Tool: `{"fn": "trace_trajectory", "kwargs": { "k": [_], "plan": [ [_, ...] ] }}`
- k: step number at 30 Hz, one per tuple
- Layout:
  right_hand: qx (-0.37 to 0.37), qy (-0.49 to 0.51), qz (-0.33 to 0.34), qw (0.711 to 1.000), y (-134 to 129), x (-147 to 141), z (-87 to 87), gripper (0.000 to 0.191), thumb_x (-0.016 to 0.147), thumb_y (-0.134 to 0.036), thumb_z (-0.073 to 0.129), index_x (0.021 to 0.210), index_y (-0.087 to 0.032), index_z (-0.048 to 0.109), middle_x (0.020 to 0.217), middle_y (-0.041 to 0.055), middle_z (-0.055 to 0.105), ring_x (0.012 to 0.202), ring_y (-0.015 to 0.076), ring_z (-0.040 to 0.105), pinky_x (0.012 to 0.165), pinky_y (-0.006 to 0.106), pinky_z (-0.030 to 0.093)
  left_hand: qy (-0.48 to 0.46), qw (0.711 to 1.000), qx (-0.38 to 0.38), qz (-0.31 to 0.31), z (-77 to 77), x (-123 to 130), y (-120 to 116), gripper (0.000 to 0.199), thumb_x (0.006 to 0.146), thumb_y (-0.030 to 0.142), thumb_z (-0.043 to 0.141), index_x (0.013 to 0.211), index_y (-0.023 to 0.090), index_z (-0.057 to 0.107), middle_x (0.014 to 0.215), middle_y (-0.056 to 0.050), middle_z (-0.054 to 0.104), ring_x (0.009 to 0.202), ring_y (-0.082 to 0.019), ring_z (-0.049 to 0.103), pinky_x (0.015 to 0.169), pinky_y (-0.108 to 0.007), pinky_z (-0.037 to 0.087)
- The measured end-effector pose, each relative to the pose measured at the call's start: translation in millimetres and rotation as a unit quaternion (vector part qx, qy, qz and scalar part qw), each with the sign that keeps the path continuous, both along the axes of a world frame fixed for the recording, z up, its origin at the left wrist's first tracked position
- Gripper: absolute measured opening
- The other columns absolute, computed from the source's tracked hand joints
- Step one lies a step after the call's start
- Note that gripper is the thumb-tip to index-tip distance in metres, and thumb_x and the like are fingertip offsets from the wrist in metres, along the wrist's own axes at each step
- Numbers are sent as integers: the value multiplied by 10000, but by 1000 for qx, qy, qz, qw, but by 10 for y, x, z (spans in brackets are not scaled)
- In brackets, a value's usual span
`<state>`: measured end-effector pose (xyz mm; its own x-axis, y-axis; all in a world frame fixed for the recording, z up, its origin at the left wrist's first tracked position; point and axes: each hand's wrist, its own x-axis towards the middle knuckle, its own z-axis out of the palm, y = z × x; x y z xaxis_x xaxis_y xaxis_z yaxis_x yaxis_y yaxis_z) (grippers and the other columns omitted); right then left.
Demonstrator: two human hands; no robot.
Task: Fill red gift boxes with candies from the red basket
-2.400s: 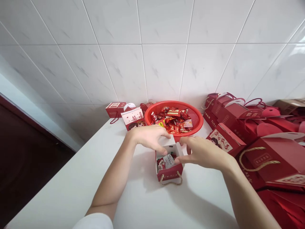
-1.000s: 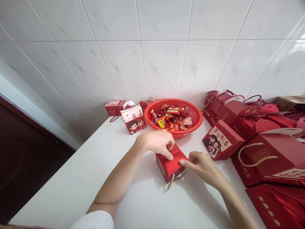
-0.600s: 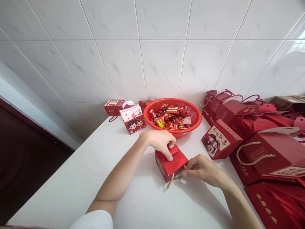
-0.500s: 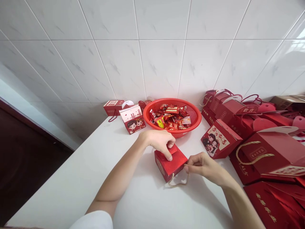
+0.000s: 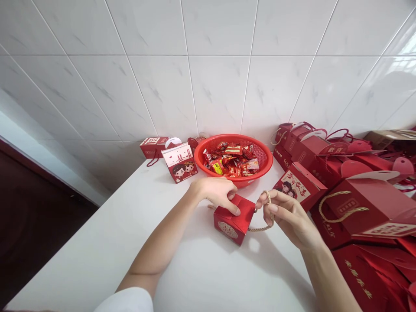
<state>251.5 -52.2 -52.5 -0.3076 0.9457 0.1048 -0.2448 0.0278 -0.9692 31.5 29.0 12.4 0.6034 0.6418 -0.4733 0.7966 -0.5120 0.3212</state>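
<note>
A small red gift box (image 5: 231, 225) with a pale round pattern on its front sits on the white table. My left hand (image 5: 219, 193) grips the box from above, thumb pressed on its top and the other fingers partly hidden behind it. A twisted beige rope handle (image 5: 260, 229) comes out of the box's right side. My right hand (image 5: 286, 212) pinches this rope between thumb and fingers, holding the loop up to the right of the box. Just behind the box stands a red plastic basket (image 5: 267, 161) with several wrapped candies (image 5: 232, 158) in it.
Two printed boxes, a pink-and-red one (image 5: 180, 162) and a red one (image 5: 153, 147), stand left of the basket. Many red gift boxes (image 5: 367, 203) with handles are crowded along the right. A tiled wall (image 5: 217, 86) bounds the table (image 5: 136, 208) at the back.
My right hand has lifted the rope handle upward and to the right, pulling its loop off the table. The red box has turned, so its patterned side faces more toward me.
</note>
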Motion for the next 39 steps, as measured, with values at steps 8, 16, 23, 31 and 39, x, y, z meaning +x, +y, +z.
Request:
{"fn": "trace_trajectory", "kwargs": {
  "k": [8, 16, 23, 31, 39],
  "plan": [
    [-3, -57, 57, 997, -12, -18, -23, 440, 822, -424, 748, 1180, -206, 614, 1089, 113, 706, 584, 85, 486, 567, 255, 476, -63, 993, -59, -84, 139, -136, 53, 313, 765, 332, 706, 1037, 196, 634, 859, -5, 656, 794, -177, 611, 633, -240, 427],
    [-23, -99, 85, 991, -15, -59, -45, 561, 799, -457, 766, 1258, -205, 565, 1227, 161, 658, 660, 105, 568, 582, 252, 513, -105, 991, -44, -66, 104, -166, 130, 193, 773, 132, 586, 950, 182, 646, 822, 0, 624, 762, -153, 598, 627, -224, 433],
    [-10, -114, 84, 990, -15, -62, -33, 552, 806, -469, 753, 1261, -207, 582, 1230, 155, 652, 640, 97, 561, 561, 252, 514, -177, 980, -75, 45, 88, -167, 108, 142, 753, 108, 525, 864, 197, 522, 769, 9, 661, 730, -161, 671, 636, -239, 475],
    [8, -136, 93, 986, -43, -81, 66, 493, 825, -456, 737, 1236, -212, 614, 1266, 130, 628, 652, 92, 563, 580, 255, 521, -350, 925, -114, 96, 305, -276, -64, 305, 792, 251, 692, 1052, 188, 547, 1119, -63, 625, 675, -129, 680, 650, -286, 531],
    [121, -244, -10, 962, -24, -200, 456, 337, 874, -491, 655, 955, -164, 663, 818, 37, 661, 624, 124, 553, 584, 262, 495, -478, 859, -179, 49, 447, -182, -480, 561, 836, 384, 742, 1332, 228, 533, 1408, -144, 532, 1268, -310, 554, 972, -427, 517]
  ]
}}
